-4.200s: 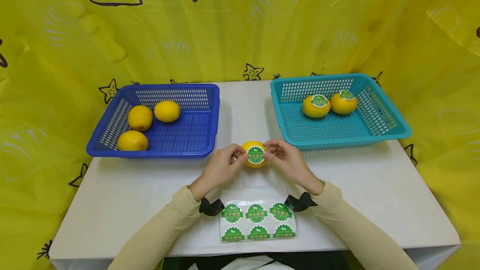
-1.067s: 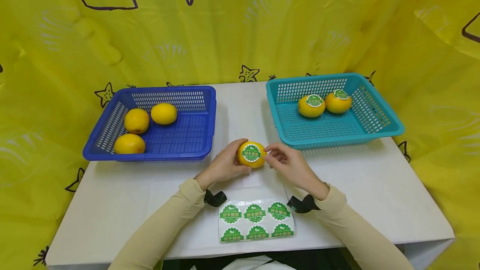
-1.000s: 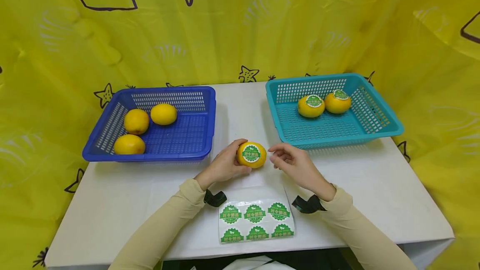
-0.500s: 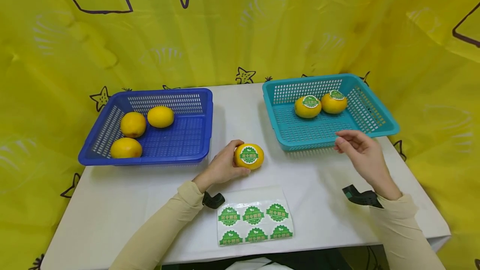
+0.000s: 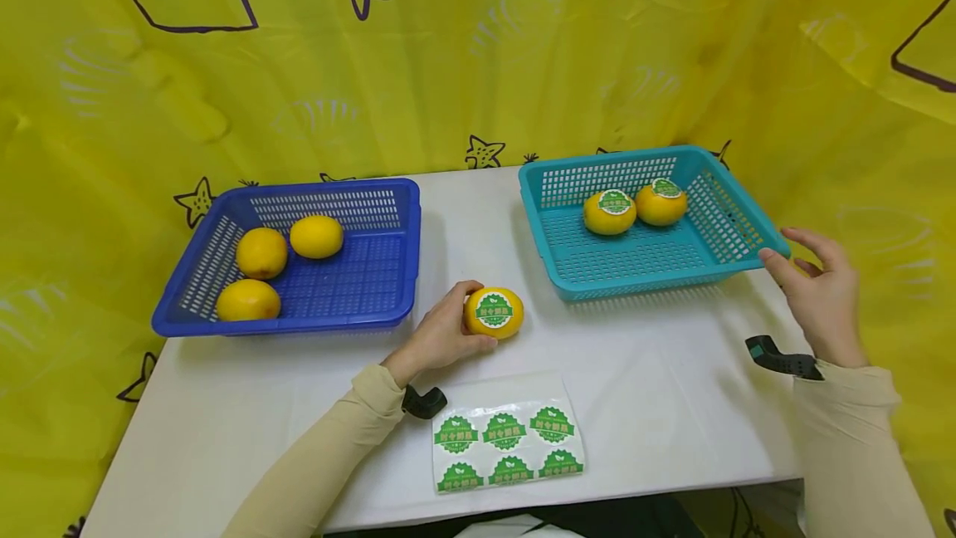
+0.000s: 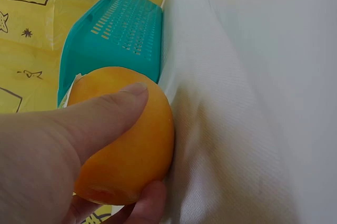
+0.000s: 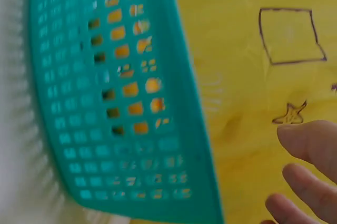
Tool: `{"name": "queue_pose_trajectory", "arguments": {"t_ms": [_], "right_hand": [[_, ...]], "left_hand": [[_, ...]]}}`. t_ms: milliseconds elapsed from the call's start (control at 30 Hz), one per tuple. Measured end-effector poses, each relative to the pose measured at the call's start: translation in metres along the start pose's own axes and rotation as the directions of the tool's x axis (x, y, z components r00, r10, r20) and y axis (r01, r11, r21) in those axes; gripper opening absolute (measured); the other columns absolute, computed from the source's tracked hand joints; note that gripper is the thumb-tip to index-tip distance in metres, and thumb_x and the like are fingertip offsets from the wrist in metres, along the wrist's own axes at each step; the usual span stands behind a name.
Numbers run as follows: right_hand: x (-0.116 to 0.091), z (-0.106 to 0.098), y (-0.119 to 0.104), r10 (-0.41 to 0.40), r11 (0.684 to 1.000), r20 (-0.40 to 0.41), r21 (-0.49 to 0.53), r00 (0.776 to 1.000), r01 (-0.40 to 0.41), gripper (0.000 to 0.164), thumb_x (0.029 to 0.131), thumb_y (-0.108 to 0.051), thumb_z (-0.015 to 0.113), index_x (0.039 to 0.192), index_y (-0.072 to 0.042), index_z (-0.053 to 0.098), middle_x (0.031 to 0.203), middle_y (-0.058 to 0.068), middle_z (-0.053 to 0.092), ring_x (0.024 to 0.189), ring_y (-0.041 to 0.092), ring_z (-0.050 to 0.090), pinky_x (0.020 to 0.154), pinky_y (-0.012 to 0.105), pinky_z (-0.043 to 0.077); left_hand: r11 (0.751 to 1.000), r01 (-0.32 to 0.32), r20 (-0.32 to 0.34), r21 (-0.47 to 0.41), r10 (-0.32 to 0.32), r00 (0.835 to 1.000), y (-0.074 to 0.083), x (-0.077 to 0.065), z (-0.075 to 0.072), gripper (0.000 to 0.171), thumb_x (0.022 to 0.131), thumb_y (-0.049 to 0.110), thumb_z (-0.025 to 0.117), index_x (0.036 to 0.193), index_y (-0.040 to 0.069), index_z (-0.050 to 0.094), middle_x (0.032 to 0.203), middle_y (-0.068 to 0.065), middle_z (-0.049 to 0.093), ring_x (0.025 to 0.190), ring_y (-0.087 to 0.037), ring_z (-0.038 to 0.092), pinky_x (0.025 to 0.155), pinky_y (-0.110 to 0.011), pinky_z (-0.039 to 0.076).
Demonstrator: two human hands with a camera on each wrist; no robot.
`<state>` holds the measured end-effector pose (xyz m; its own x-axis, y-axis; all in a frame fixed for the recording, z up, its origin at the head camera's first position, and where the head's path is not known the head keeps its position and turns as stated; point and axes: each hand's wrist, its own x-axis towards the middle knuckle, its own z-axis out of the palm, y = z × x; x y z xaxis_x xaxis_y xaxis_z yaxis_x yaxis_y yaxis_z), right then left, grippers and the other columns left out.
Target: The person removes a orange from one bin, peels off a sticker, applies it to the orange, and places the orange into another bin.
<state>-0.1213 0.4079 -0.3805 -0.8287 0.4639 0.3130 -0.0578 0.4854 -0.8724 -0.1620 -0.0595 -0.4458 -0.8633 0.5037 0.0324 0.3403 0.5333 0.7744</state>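
In the head view my left hand [image 5: 446,329] grips a lemon [image 5: 510,324] just above the white table. A round green-and-white sticker [image 5: 495,310] faces up on it. The left wrist view shows my thumb [image 6: 113,113] across the lemon's orange-yellow side, with fingertips under its lower end. Off to the right, my right hand [image 5: 817,297] is at the near right corner of the teal basket [image 5: 657,279], thumb and forefinger spread. In the right wrist view its fingers are apart from the basket's rim and hold nothing. Two stickered lemons [image 5: 609,218] lie inside that basket.
A blue basket [image 5: 358,318] at left holds three lemons [image 5: 317,237] that show no stickers. A sheet of green stickers [image 5: 504,430] lies on the table [image 5: 657,405] close to its front edge. Behind the table hangs a yellow curtain [image 5: 448,65].
My right hand has let go of the lemon and moved right to the teal basket's corner. The left hand, earlier pinching the lemon's side, now wraps round it.
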Motion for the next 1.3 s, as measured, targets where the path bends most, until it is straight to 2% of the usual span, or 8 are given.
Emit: {"name": "queue_pose_trajectory", "arguments": {"t_ms": [100,200,367,567,700,867,1133,1300], "right_hand": [[0.006,-0.005,0.01,0.097,0.995,0.034,0.011,0.995,-0.097,0.053,0.091,-0.009,0.067,0.142,-0.009,0.052,0.145,0.004,0.043,0.131,0.012,0.036,0.095,0.01,0.034],[0.007,-0.008,0.019,0.206,0.962,0.123,0.155,0.971,-0.223,0.068,0.092,-0.009,0.067,0.152,-0.009,0.033,0.157,0.004,0.026,0.137,0.011,0.03,0.091,0.008,0.037],[0.01,-0.007,0.029,0.25,0.848,0.257,0.407,0.933,-0.339,0.085,0.093,-0.003,0.065,0.156,-0.006,0.007,0.161,0.001,0.009,0.135,0.009,0.035,0.08,0.006,0.042],[0.011,-0.01,0.032,0.248,0.733,0.321,0.555,0.914,-0.394,0.081,0.094,0.003,0.06,0.155,-0.006,0.007,0.161,-0.003,0.003,0.105,-0.003,0.056,0.082,0.011,0.045],[0.01,-0.011,0.033,0.255,0.694,0.333,0.591,0.908,-0.412,0.081,0.094,0.003,0.059,0.156,-0.009,0.007,0.161,-0.005,0.001,0.109,-0.002,0.055,0.084,0.012,0.045],[0.009,-0.011,0.034,0.259,0.645,0.315,0.647,0.913,-0.406,0.083,0.093,0.005,0.059,0.156,-0.01,0.006,0.161,-0.006,0.001,0.109,-0.002,0.056,0.087,0.013,0.044],[0.011,-0.006,0.035,0.241,0.64,0.303,0.664,0.922,-0.386,0.081,0.093,0.004,0.059,0.156,-0.01,0.009,0.161,-0.003,0.001,0.114,-0.001,0.053,0.088,0.013,0.043],[0.009,0.002,0.037,0.216,0.604,0.303,0.706,0.928,-0.371,0.08,0.094,0.006,0.056,0.155,-0.007,0.006,0.161,0.0,-0.001,0.11,0.001,0.056,0.089,0.014,0.043]], "left_hand": [[1.0,-0.005,0.0,-0.001,0.005,1.0,0.0,0.0,0.001,0.078,0.076,0.022,0.087,0.137,0.008,0.039,0.127,-0.01,0.053,0.102,-0.021,0.053,0.092,-0.039,0.043],[1.0,-0.008,0.003,-0.004,0.008,1.0,0.0,0.0,0.002,0.078,0.076,0.023,0.087,0.136,0.008,0.039,0.127,-0.01,0.053,0.102,-0.021,0.054,0.092,-0.038,0.043],[1.0,-0.021,-0.003,-0.006,0.021,1.0,0.002,0.003,0.004,0.078,0.076,0.023,0.087,0.135,0.006,0.04,0.126,-0.011,0.053,0.105,-0.022,0.054,0.096,-0.039,0.043],[0.999,-0.01,0.007,-0.033,0.01,1.0,0.009,0.006,0.004,0.077,0.076,0.029,0.086,0.134,0.006,0.041,0.124,-0.008,0.053,0.101,-0.019,0.055,0.089,-0.034,0.047],[0.989,-0.015,0.064,-0.149,0.024,0.998,0.028,0.004,-0.001,0.078,0.077,0.031,0.086,0.134,0.006,0.04,0.126,-0.006,0.051,0.099,-0.019,0.056,0.078,-0.026,0.052],[0.958,-0.085,0.137,-0.272,0.126,0.982,0.072,0.007,-0.011,0.076,0.078,0.026,0.085,0.135,0.004,0.039,0.128,-0.005,0.049,0.103,-0.02,0.055,0.075,-0.026,0.054],[0.94,-0.202,0.11,-0.275,0.239,0.965,0.131,0.053,-0.013,0.078,0.081,0.029,0.082,0.139,0.004,0.035,0.13,-0.005,0.046,0.099,-0.016,0.054,0.074,-0.023,0.054],[0.956,-0.245,0.076,-0.161,0.259,0.963,0.154,0.096,-0.002,0.082,0.081,0.038,0.08,0.142,0.005,0.036,0.129,-0.004,0.047,0.101,-0.012,0.051,0.077,-0.018,0.049]]}}
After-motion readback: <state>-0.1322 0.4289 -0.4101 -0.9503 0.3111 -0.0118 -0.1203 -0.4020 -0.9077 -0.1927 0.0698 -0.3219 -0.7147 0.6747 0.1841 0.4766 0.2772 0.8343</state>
